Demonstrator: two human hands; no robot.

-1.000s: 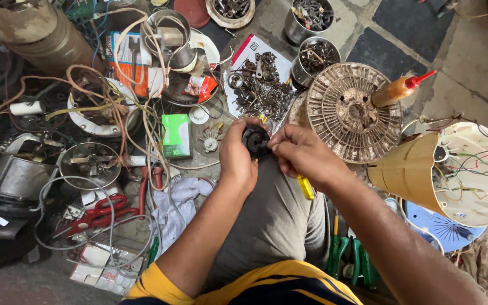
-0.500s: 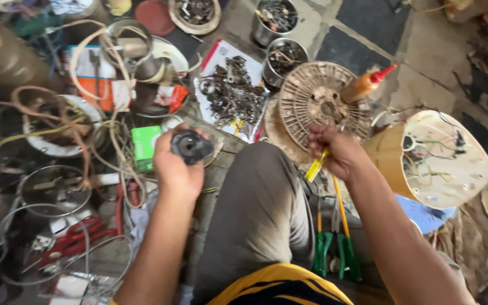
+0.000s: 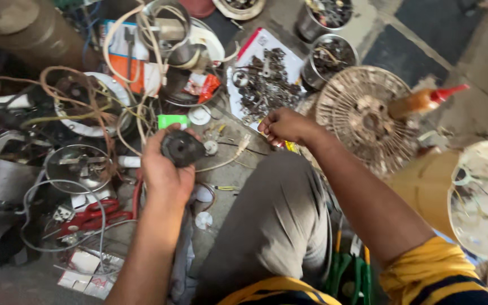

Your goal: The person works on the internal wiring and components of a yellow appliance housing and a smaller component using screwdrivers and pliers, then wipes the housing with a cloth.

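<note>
My left hand (image 3: 165, 166) grips a small round black part (image 3: 181, 148), held above the floor beside my bent knee (image 3: 280, 192). My right hand (image 3: 284, 125) is closed into a fist just in front of the knee, next to the sheet of paper covered in small metal parts (image 3: 266, 85). A yellow-handled tool (image 3: 291, 148) shows just under that fist; I cannot tell whether the fingers hold it. A round dusty fan grille (image 3: 362, 118) lies to the right of the right hand.
Tangled wires (image 3: 114, 113) and metal motor housings (image 3: 80, 164) crowd the left. Two metal bowls of scrap (image 3: 331, 59) stand at the back. An orange bottle with a red nozzle (image 3: 427, 99) rests on the grille. A yellow housing (image 3: 481, 197) lies far right. Red-handled pliers (image 3: 94, 214) lie lower left.
My left hand has carried the black part further left, away from my right hand. My right hand has moved left off the fan grille toward the sheet of parts.
</note>
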